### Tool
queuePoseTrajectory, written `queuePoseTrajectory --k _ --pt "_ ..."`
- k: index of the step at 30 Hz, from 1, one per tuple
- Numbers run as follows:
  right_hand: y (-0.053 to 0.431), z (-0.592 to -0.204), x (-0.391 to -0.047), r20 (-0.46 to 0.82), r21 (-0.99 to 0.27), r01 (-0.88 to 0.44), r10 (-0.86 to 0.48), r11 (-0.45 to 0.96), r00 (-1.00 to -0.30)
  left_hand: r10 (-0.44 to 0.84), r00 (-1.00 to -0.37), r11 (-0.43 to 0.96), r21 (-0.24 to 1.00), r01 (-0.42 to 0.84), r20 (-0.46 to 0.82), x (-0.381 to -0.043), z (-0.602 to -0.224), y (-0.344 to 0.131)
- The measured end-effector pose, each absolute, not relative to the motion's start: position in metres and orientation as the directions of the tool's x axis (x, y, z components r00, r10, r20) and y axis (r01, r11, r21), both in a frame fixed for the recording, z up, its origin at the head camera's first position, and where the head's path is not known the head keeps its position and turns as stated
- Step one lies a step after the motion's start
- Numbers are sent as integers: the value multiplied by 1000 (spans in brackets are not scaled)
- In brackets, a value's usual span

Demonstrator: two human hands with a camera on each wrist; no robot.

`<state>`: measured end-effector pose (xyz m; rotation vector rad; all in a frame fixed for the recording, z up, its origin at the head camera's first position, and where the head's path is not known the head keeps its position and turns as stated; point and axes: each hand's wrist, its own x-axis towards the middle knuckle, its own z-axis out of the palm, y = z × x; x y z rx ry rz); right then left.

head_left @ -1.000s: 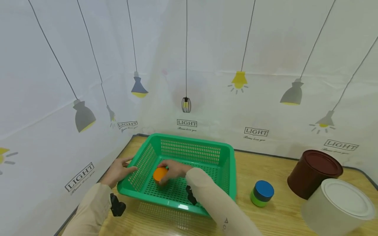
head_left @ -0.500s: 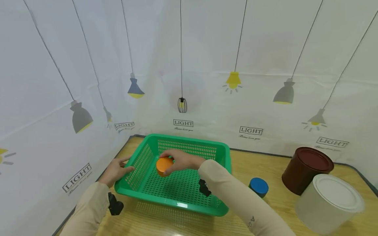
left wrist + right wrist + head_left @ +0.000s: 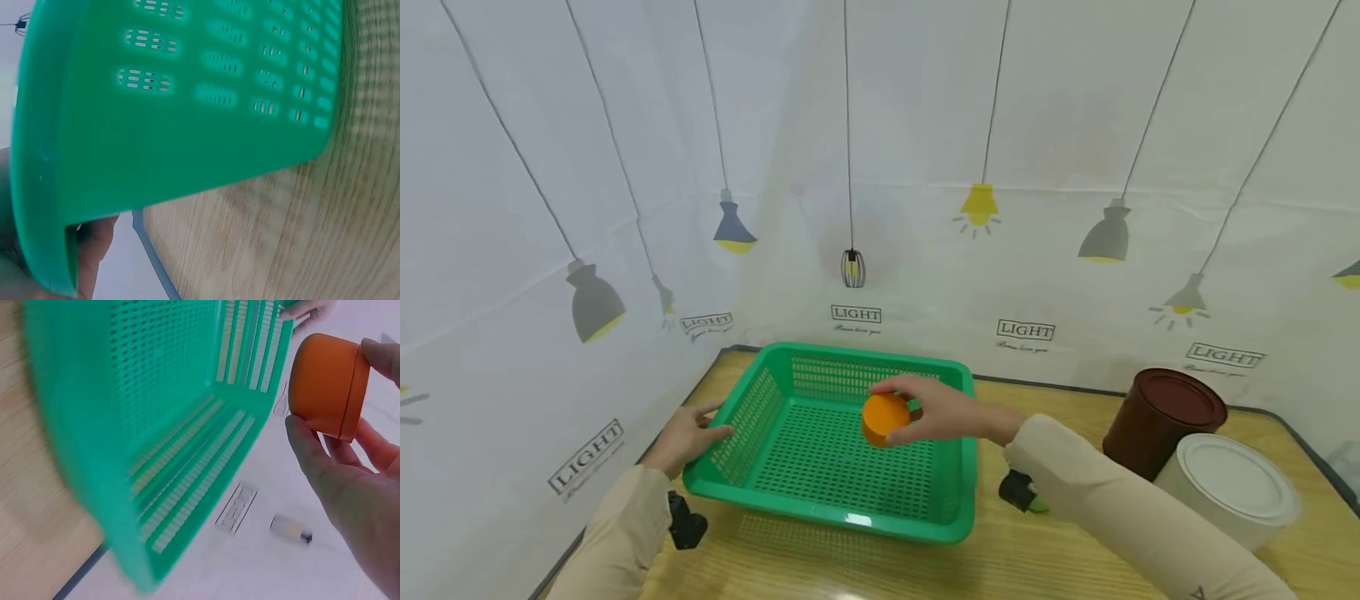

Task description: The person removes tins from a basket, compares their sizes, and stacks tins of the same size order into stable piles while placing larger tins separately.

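My right hand [image 3: 951,408] holds a small orange round jar [image 3: 885,419] over the right part of a green plastic basket [image 3: 775,500]. In the right wrist view the jar [image 3: 325,384] sits between thumb and fingers, a seam running round it near one end. Slotted walls and a perforated floor make up the basket, which stands on the wooden table. My left hand [image 3: 681,437] grips its left rim; in the left wrist view part of this hand shows behind the rim [image 3: 37,175].
At the right stand a dark brown lidded tub [image 3: 1165,421] and a white lidded tub [image 3: 1236,483]. A bit of a light green jar [image 3: 1039,505] shows below my right sleeve, mostly hidden. A printed white sheet [image 3: 917,250] hangs behind the table.
My right hand has lifted the orange jar from the basket's floor and carried it to the right. The left hand has stayed on the rim. My sleeve now covers most of the blue-lidded jar.
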<state>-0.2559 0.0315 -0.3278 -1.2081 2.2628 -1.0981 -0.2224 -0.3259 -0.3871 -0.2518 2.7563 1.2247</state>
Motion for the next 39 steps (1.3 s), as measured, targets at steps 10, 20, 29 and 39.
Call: queuePoseTrajectory --k 10,20,29,39 --pt "112 -330 -256 107 -814 -477 -722 331 -683 -103 -978 675 709 -203 -182 -223 -384 -330" --pt "171 -342 -253 58 -787 -418 -621 453 -782 -107 -976 693 690 -209 -189 -224 -386 -333" --pt "200 -358 -236 14 -800 -352 -571 486 -821 -104 -975 698 683 -213 -198 -225 -384 -329" --pt "212 -375 -230 -29 -784 -317 -542 534 -840 -102 -973 697 683 -219 -208 -225 -384 -326"
